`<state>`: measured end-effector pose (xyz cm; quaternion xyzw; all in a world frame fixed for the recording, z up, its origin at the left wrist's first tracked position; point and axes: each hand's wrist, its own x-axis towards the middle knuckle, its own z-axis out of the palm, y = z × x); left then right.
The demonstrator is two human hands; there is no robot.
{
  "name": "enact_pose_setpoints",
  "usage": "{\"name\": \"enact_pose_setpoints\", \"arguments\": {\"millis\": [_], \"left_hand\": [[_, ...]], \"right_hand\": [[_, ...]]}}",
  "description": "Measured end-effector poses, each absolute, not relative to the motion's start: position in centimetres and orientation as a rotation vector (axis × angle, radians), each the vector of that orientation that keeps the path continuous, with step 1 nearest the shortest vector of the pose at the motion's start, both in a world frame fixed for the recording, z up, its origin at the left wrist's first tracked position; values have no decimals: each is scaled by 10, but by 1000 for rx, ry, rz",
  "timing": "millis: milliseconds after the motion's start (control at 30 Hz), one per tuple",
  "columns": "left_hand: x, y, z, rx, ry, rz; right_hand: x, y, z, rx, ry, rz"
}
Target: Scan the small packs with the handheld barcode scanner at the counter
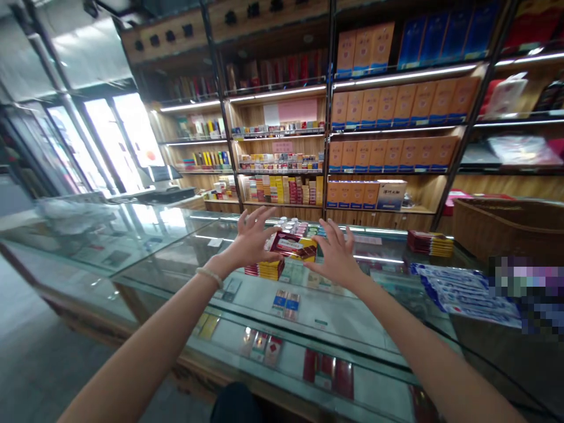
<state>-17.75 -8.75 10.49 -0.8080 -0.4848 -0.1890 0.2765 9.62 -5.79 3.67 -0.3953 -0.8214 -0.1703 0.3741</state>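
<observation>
Held up over the glass counter is a dark red and yellow chocolate bar packet [293, 245] with a white barcode label and a picture of chocolate pieces. My left hand [253, 238] grips its left end between thumb and forefinger, other fingers raised. At the right end, the thumb and forefinger of my right hand [337, 252] frame the packet's corners and seem to touch them. Below and slightly left lies a stack of red and yellow packets [265, 269] on the glass. Behind my hands are small white-topped containers [288, 223].
Another stack of similar packets [429, 243] lies on the counter at right. Beside it are blue-and-white packets [467, 294] and a brown basket [511, 229]. Cigarette-like packs [286, 304] show inside the glass case [247, 305]. Stocked shelves [282, 202] stand behind the counter.
</observation>
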Motion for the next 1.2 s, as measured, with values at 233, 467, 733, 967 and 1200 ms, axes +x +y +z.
{"name": "enact_pose_setpoints", "arguments": {"millis": [233,467,733,967,1200], "left_hand": [[-248,-89,105,-2197,-1502,-460],[-275,-77,90,-2218,-1621,-327],[-286,-58,68,-2309,-1648,-342],[-284,-59,59,-2338,-1690,-242],[-290,-57,49,-2359,-1667,-244]], "right_hand": [[27,-54,38,-1008,-2204,-264],[-6,-41,21,-1052,-2249,-176],[-13,-33,7,-1079,-2277,-185],[-14,-33,-7,-1098,-2263,-164],[-16,-31,-19,-1101,-2249,-154]]}}
